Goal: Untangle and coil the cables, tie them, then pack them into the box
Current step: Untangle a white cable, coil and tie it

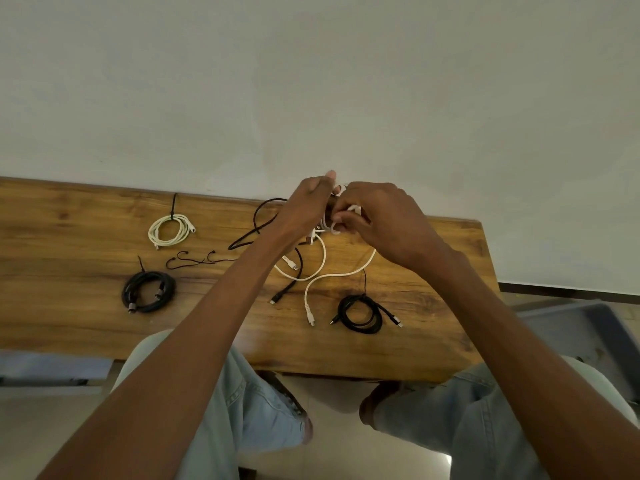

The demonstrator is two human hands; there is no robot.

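Observation:
Both hands are raised over the far middle of the wooden table (86,327). My left hand (304,209) grips a partly wound white cable (341,273), and my right hand (377,220) pinches its loops right beside it. The cable's loose tail curves down onto the table to a plug near the front. A loose black cable (294,285) lies tangled under the white one. Three tied coils rest on the table: a white coil (169,230) at the far left, a black coil (147,294) below it, and another black coil (362,313) at the right.
Loose black ties (194,261) lie between the left coils and the tangle. A grey-blue box (581,327) stands on the floor off the table's right end. A plain wall rises behind the table. My knees sit under the front edge.

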